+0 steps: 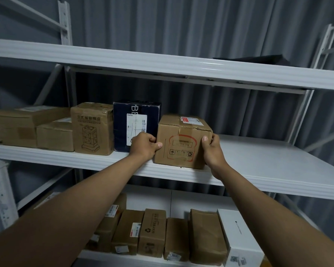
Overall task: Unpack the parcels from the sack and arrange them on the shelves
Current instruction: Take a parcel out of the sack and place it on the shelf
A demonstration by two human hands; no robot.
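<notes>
A brown cardboard parcel (181, 141) with a red outline print and a red-and-white label stands on the front edge of the middle white shelf (268, 166). My left hand (144, 145) grips its left side, thumb on the front face. My right hand (212, 149) grips its right side, thumb on the front corner. The parcel sits just right of a dark blue box (136, 126). No sack is in view.
Left of the blue box stand three brown cartons (92, 128) (55, 134) (14, 126). The lower shelf holds a row of several brown parcels (152, 232) and a white box (239, 237). A dark flat packet (258, 59) lies on the top shelf. White uprights stand at both sides.
</notes>
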